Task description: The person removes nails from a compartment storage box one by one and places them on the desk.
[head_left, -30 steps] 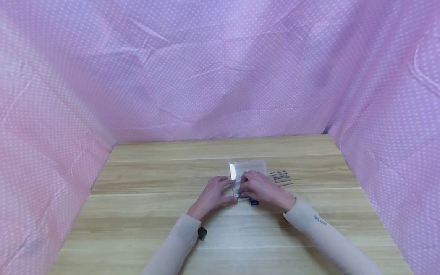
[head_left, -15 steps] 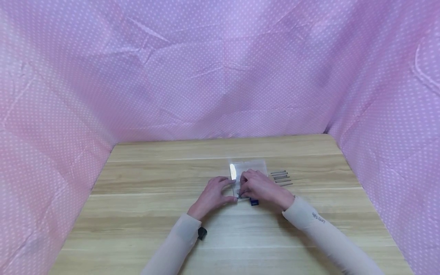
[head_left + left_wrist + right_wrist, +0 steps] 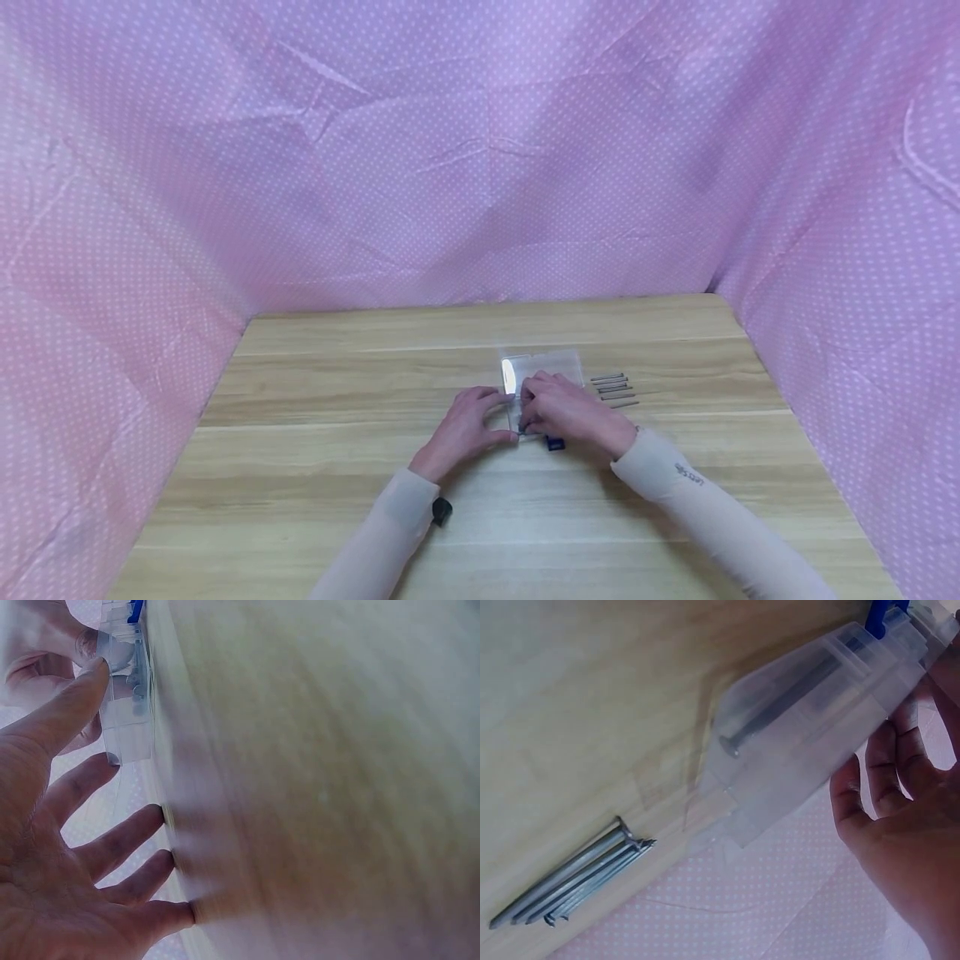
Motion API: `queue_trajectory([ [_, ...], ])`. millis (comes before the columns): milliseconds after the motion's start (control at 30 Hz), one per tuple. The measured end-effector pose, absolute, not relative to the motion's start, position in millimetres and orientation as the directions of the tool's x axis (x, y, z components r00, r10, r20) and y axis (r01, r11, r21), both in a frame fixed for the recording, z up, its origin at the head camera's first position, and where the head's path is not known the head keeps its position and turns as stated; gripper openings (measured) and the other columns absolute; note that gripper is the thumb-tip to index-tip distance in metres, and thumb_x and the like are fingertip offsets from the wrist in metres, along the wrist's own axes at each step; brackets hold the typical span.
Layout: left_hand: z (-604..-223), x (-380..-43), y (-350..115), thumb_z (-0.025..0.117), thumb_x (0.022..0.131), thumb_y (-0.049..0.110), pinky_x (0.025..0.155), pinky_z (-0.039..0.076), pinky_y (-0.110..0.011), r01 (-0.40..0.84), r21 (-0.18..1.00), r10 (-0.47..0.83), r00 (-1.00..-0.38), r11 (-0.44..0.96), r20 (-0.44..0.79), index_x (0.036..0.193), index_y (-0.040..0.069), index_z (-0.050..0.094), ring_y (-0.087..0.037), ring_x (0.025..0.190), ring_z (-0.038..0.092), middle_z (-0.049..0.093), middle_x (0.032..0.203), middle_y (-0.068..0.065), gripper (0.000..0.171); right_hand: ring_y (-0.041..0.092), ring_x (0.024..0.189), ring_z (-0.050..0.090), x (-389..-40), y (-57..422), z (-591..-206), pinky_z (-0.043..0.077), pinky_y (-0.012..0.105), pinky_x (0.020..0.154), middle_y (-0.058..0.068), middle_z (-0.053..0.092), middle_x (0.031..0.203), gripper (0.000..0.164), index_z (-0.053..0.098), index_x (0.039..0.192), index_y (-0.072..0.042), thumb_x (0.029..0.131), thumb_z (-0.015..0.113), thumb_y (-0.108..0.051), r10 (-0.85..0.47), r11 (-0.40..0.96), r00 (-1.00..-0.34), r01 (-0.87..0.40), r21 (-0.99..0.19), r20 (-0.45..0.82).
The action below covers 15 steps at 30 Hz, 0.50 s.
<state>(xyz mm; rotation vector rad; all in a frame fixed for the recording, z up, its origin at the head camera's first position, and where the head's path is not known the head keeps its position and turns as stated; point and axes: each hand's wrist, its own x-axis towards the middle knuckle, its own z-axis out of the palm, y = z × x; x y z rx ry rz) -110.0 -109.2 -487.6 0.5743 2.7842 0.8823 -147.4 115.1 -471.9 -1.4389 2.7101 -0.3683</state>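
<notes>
A clear plastic box [image 3: 810,712] with a blue latch [image 3: 555,443] lies on the table, its transparent lid [image 3: 558,365] open toward the back. My left hand [image 3: 467,423] holds the box's left end between thumb and index finger; the other fingers spread down to the tabletop. With curled fingers, my right hand [image 3: 564,406] reaches into the front of the box and pinches a small dark nail at the left end, mostly hidden by the fingertips. Through the right wall, a long nail [image 3: 795,697] shows in the box. Metal ends [image 3: 139,679] show through its left end.
Several loose nails [image 3: 615,389] lie side by side on the table to the right of the box. The wood-grain table [image 3: 337,467] reaches back to a pink dotted cloth [image 3: 480,167], which hangs around the back and sides.
The right hand's fingertips have shifted slightly toward the front left corner of the box, with small forearm movement. The left hand, box and loose nails stay about where they were.
</notes>
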Motion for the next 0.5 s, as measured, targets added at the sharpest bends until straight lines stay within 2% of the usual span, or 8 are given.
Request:
queue_trajectory([
  [200, -488.5, -109.1, -108.1, 0.084, 0.086, 0.043, 0.117, 0.036, -0.053, 0.312, 0.587, 0.406, -0.913, 0.747, -0.032, 0.145, 0.015, 0.061, -0.039, 0.14, 0.043, 0.053, 0.149, -0.015, 0.069, 0.014, 0.093, 0.048, -147.0, 114.1, -474.0, 0.047, 0.033, 0.083, -0.01, 0.054, 0.093, 0.009, 0.084, 0.092, -0.026, 0.084, 0.086, -0.025, -0.841, 0.512, -0.533, -0.839, -0.182, 0.091],
  [500, -488.8, -109.2, -108.1, 0.084, 0.086, 0.044, 0.118, 0.036, -0.054, 0.3, 0.597, 0.399, -0.916, 0.744, -0.036, 0.144, 0.016, 0.061, -0.039, 0.141, 0.042, 0.052, 0.15, -0.015, 0.069, 0.016, 0.093, 0.047, -144.3, 113.2, -476.2, 0.045, 0.036, 0.084, -0.008, 0.052, 0.092, 0.004, 0.082, 0.089, -0.023, 0.086, 0.085, -0.023, -0.832, 0.516, -0.543, -0.832, -0.203, 0.111],
])
